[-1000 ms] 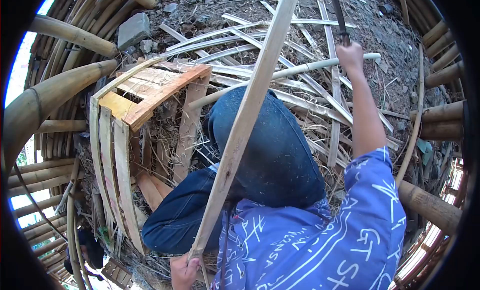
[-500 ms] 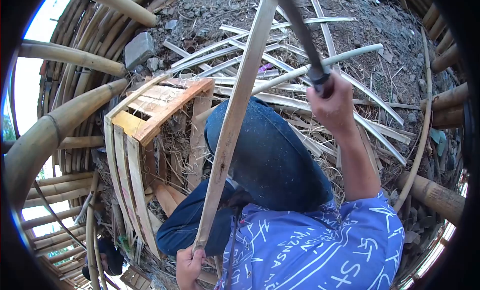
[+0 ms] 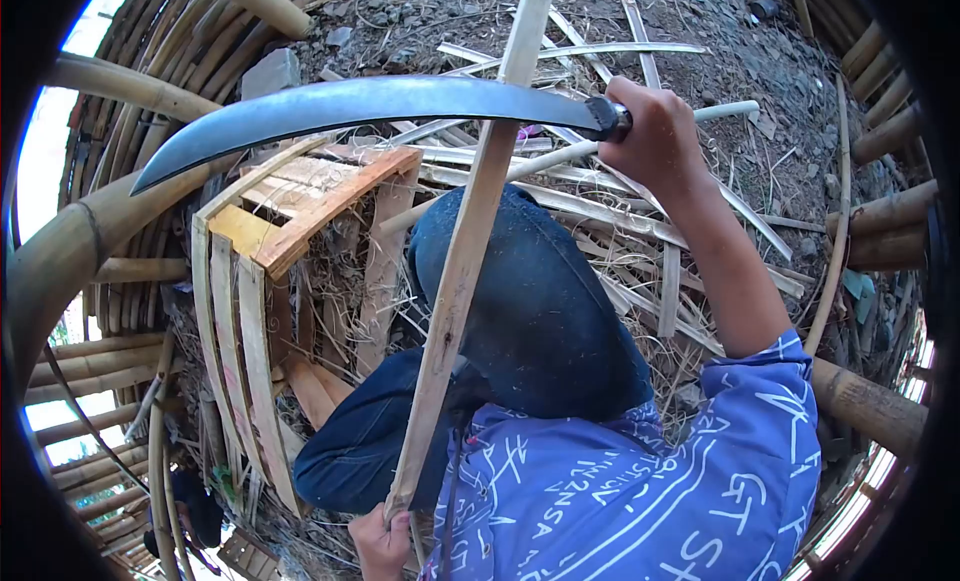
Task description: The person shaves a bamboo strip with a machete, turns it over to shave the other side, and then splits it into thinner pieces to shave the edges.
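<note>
In my right hand (image 3: pixel 655 136) is the dark handle of a machete (image 3: pixel 360 103). Its long curved blade reaches out to the left, crossing over a bamboo strip (image 3: pixel 450 301) in this view. My left hand (image 3: pixel 382 541) grips the lower end of that strip, low in the frame by my shirt. The strip slants up past my bent knee (image 3: pixel 530 301), its upper end running off the top edge. Behind the strip lies a thin pale pole (image 3: pixel 560 159), partly hidden by the knee.
A slatted wooden crate (image 3: pixel 340 206) stands on its side left of my legs. Split bamboo strips (image 3: pixel 590 51) and shavings litter the stony ground ahead. Thick bamboo poles (image 3: pixel 70 241) frame the left side, and more poles (image 3: pixel 890 231) line the right. A grey block (image 3: pixel 272 71) sits behind the blade.
The machete has swung from pointing up and away to lying crosswise over the strip, its blade now to the left. My left hand keeps its hold on the strip.
</note>
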`<state>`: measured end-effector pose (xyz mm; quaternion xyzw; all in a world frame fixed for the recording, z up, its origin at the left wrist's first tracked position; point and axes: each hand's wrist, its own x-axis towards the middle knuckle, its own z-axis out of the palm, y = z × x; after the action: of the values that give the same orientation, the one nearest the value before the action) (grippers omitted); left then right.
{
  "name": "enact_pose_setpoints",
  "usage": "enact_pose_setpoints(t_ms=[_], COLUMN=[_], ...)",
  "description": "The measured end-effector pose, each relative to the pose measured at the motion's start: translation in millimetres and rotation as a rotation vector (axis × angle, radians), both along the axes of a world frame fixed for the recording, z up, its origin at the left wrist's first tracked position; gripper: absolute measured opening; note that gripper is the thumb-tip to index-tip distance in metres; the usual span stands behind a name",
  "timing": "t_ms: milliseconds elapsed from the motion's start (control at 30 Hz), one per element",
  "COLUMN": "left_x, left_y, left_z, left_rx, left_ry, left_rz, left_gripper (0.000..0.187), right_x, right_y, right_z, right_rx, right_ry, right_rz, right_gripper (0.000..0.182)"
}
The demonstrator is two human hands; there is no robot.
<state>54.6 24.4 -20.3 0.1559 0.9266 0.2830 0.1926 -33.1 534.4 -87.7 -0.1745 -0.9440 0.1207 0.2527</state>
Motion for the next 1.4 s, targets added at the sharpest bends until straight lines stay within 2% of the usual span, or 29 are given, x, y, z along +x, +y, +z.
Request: enact_pose_setpoints(t_ms=[167,233,300,367,467,600,733,833,900,933,967,1000,1033,1067,1100,1233,1300,1367,1400], left_x=[1,4,6,10,14,10,17,18,23,29,30,27,32,33,33,18,11,9,9], left_y=[6,-4,-9,-10,-16,-1,-4,-15,-35,-52,-61,-52,-56,-63,-68,-49,-52,-71,-86], left_z=[12,4,2,5,3,11,7,2,3,6,7,12,12,8,0,3,3,-1,-3], left_rx=[-0.064,-0.034,-0.002,0.009,-0.017,-0.016,-0.031,-0.05,-0.05,-0.164,-0.276,-0.143,-0.146,-0.122,-0.092,-0.084,-0.071,-0.046,-0.03], left_ry=[-0.072,-0.073,-0.068,0.106,0.027,0.061,0.062,0.009,-0.043,-0.078,-0.11,0.046,0.047,-0.089,-0.224,-0.205,-0.234,-0.297,-0.327], left_rz=[0.006,0.002,-0.015,-0.099,-0.036,-0.091,-0.037,0.005,0.012,0.058,0.114,-0.021,0.012,0.118,0.211,0.137,0.104,0.063,0.036], left_gripper=[0.035,0.035,0.036,0.024,0.022,0.02,0.019,0.02,0.02,0.02,0.021,0.022,0.022,0.022,0.023,0.023,0.027,0.031,0.033], right_x=[-12,-13,-16,-18,-22,-28,-31,-34,-32,-27,-16,-9,2,15,20,44,47,50,49], right_y=[17,21,33,50,63,72,73,85,116,134,145,157,169,178,164,111,77,57,40], right_z=[-11,-11,-14,-17,-24,-29,-28,-26,-31,-29,-31,-35,-51,-73,-72,-97,-88,-100,-89], right_rx=[-0.012,-0.031,-0.012,-0.086,0.023,-0.048,-0.044,-0.077,-0.248,-0.242,-0.222,-0.196,-0.193,-0.186,-0.235,-0.371,-0.578,-0.698,-0.839], right_ry=[0.002,0.001,-0.001,-0.063,-0.054,-0.108,-0.061,-0.153,-0.235,-0.295,-0.316,-0.337,-0.38,-0.319,-0.312,-0.118,0.002,0.256,0.38], right_rz=[-0.073,-0.057,-0.145,-0.222,-0.313,-0.344,-0.326,-0.345,-0.574,-0.635,-0.694,-0.734,-0.715,-0.697,-0.702,-0.674,-0.629,-0.493,-0.449], right_gripper=[0.021,0.022,0.019,0.016,0.013,0.014,0.015,0.018,0.026,0.035,0.037,0.039,0.038,0.034,0.032,0.023,0.018,0.012,0.007])
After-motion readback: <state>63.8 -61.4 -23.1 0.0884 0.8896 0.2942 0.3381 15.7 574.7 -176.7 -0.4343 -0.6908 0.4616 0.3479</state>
